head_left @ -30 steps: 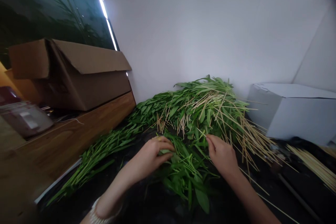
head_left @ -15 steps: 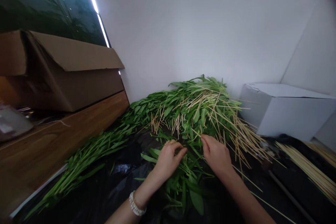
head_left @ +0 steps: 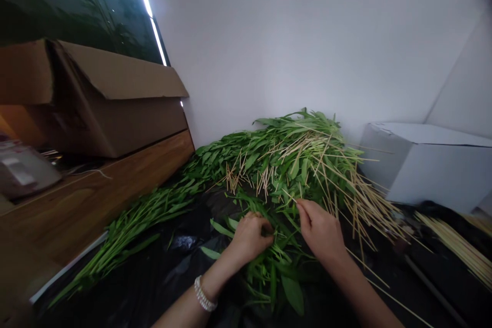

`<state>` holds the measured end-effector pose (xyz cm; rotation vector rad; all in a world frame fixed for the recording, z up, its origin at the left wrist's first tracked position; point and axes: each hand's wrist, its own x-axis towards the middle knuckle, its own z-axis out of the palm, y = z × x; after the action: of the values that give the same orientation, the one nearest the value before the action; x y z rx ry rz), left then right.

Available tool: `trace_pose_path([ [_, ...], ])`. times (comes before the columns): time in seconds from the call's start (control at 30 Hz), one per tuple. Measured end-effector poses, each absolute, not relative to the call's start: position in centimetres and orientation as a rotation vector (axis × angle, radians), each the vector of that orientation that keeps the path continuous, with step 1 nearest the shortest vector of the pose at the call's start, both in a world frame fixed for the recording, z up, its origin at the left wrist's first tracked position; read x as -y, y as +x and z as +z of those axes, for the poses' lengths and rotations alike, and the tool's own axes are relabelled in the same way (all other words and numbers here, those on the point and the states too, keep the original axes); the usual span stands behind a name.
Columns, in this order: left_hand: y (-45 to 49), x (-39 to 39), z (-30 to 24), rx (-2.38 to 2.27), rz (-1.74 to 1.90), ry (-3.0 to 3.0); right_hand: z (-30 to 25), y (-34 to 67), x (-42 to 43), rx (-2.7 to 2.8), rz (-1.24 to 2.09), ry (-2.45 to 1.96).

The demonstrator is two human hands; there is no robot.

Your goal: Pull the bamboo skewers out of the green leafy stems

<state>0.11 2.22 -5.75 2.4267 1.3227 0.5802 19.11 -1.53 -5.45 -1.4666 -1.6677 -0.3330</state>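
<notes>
My right hand (head_left: 321, 225) is closed, its thumb and forefinger pinching a thin wooden stick (head_left: 290, 195). The stick slants down to the right and seems to come out again below my wrist. To its left, my left hand (head_left: 251, 236) hovers low over loose leafy green stems (head_left: 279, 266), fingers curled and thumb near the forefinger. Whatever lies between those fingertips is hidden. Behind both hands rises a big heap of leafy greens (head_left: 230, 148), with many thin sticks (head_left: 361, 200) through and beside it.
Black plastic sheeting (head_left: 154, 277) covers the work surface. A bundle of greens (head_left: 126, 236) lies at left, beside a wooden ledge (head_left: 115, 184) bearing an open cardboard box (head_left: 126, 123). At right stand a white box (head_left: 442, 169) and a bundle of loose sticks (head_left: 457, 243).
My left hand has dipped slightly towards the greens, its fingers more curled. The right hand keeps its pinch on the stick. The whole view has shifted a little.
</notes>
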Motion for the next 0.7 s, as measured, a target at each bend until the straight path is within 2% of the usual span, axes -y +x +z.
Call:
trace_pose_path([
  [0.13,-0.5,-3.0,-5.0,-1.176,0.97,2.183,-5.3,18.9,1.7,1.657,-0.308,-1.442],
  [0.3,-1.6,-4.0,-3.2,-1.025,1.406,1.527,-5.0,18.7,2.0,1.687,-0.279,-1.354],
  [0.5,-1.6,-3.7,-2.8,-0.783,1.278,0.943,-4.8,17.5,2.7,1.848,-0.233,-1.254],
  [0.7,-1.2,-3.1,-2.5,-0.741,1.199,0.848,-5.0,16.5,3.1,1.898,-0.179,-1.25],
])
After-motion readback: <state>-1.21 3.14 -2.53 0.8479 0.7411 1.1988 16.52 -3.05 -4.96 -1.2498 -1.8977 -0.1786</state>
